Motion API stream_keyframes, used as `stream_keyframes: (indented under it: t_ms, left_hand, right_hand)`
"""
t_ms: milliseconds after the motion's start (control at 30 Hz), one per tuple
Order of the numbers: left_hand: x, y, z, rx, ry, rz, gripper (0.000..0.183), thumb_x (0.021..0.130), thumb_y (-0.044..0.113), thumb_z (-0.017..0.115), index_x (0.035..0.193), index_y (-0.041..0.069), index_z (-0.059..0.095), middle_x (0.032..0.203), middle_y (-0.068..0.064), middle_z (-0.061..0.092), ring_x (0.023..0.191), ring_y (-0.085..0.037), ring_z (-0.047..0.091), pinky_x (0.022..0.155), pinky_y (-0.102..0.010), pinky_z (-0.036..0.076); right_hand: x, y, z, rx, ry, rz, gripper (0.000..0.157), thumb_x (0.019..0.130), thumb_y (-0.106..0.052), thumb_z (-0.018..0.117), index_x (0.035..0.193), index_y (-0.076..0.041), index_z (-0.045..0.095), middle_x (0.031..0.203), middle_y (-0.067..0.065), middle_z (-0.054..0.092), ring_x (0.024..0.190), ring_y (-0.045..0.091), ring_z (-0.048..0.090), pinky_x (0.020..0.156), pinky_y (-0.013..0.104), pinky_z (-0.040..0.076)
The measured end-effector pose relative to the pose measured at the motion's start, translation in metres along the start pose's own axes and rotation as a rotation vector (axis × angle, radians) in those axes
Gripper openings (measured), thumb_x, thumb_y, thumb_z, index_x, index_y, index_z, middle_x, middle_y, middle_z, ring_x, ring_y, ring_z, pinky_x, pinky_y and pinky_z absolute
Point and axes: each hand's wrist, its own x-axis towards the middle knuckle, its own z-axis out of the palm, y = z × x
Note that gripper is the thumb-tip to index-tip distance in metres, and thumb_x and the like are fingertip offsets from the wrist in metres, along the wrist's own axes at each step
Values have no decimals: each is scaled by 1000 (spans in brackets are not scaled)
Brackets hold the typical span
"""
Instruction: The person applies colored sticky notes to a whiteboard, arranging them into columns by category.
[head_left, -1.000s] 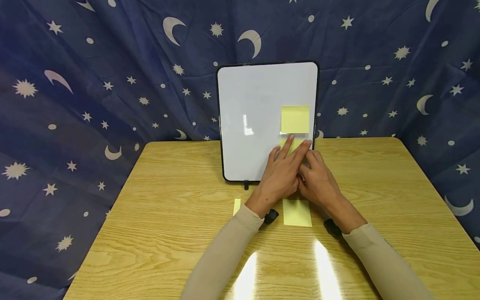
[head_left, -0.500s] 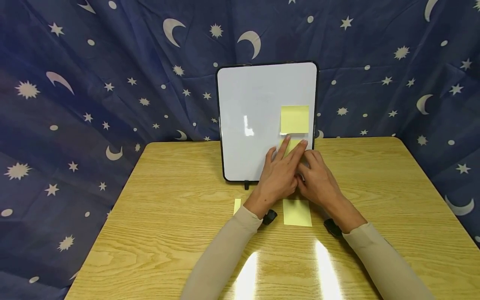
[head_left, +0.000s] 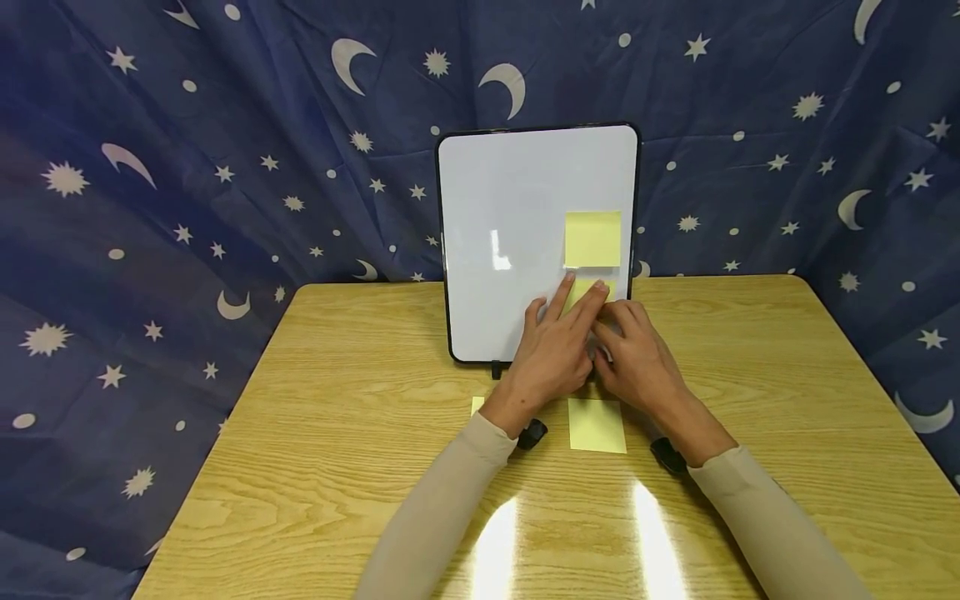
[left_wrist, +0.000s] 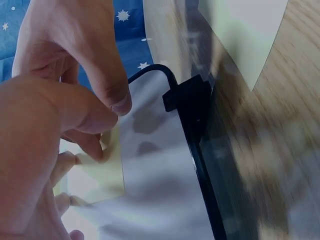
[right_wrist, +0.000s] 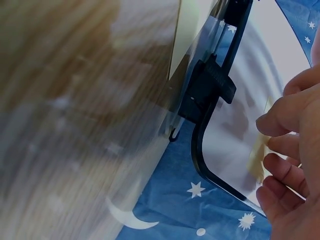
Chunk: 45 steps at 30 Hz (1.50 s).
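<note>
A white board [head_left: 510, 192] with a black rim stands upright at the table's back. One yellow sticky note [head_left: 592, 239] is on its right half. Just below that is a second sticky note [head_left: 581, 292], partly covered by both hands. My left hand [head_left: 553, 346] lays its spread, straight fingers over this lower note. Close beside it, my right hand [head_left: 637, 354] has bent fingers at the note's lower right; I cannot tell whether they pinch it or only press. The wrist views show fingertips [left_wrist: 64, 200] on the lower note, near the board's bottom edge.
Another yellow note [head_left: 597, 427] lies on the wooden table [head_left: 360, 467] in front of the board. A yellow piece [head_left: 477, 404] shows beside the left wrist. Black feet [left_wrist: 192, 100] hold the board's bottom edge. A blue curtain [head_left: 225, 125] hangs behind.
My left hand has slid slightly left over the lower note, its fingertips shifting down-left from the note's right side. My right hand has barely moved. The upper note and board stay put.
</note>
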Motion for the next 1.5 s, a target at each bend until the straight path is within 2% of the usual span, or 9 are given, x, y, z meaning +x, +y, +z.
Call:
stream_keyframes:
  t_ms: [267,533,867,1133,1500]
  left_hand:
    - [-7,-7,-7,-36,14,35,83,102,32,64,172,22,19,175,10,25,165,-24,2,122,-53,25]
    - [-14,-14,-12,-88,21,50,74,101,31,67,167,20,34,173,5,33,164,-24,11,119,-49,27]
    - [-29,-21,-16,-112,0,63,66,102,31,67,162,19,43,169,3,40,161,-23,23,117,-51,33]
    - [-43,-30,-22,-126,-14,68,61,104,35,64,160,18,46,166,1,43,159,-21,29,118,-49,34]
    - [-57,-44,-24,-230,-9,75,54,103,30,68,153,16,53,155,-2,54,148,-22,44,113,-48,40]
  right_hand:
    - [2,-1,0,-3,43,-14,47,84,-3,77,129,7,71,123,23,62,113,43,55,101,56,47]
    - [3,-6,-3,43,86,13,41,83,-1,77,124,4,74,119,23,63,106,43,59,92,59,50]
    - [5,-15,-5,66,84,22,39,83,-1,79,121,4,74,120,23,64,108,44,62,93,61,51]
    - [6,-24,-6,79,72,30,37,83,-4,81,119,1,74,121,22,64,109,43,62,93,60,51]
    - [7,-36,-6,101,38,40,35,84,-6,81,118,-2,76,122,20,65,107,43,64,91,58,53]
